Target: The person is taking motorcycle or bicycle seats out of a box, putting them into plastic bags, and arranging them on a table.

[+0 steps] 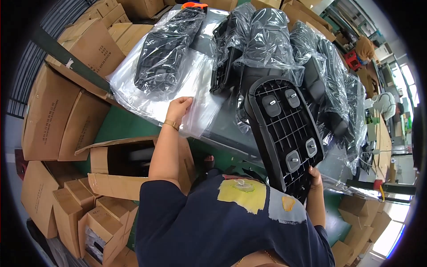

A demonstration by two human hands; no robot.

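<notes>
My right hand (315, 176) grips the near lower edge of a black padded seat (284, 129). The seat is tilted up, its ribbed plastic underside with several metal bolts facing me. My left hand (180, 109) is closed, pinching the edge of a clear plastic bag (201, 95) from the flat stack on the table. Left of that, a black seat (162, 53) wrapped in clear plastic lies on the bags. Several more bagged black seats (269, 40) stand beyond the held one. The fingers of my right hand are partly hidden behind the seat.
An orange-handled tool (194, 6) lies at the table's far edge. Open below the table's left side is a cardboard box (118, 187) with something dark inside. Stacked cartons (53, 115) crowd the left, and more boxes (360, 218) stand at the lower right. A metal post (73, 62) crosses the upper left.
</notes>
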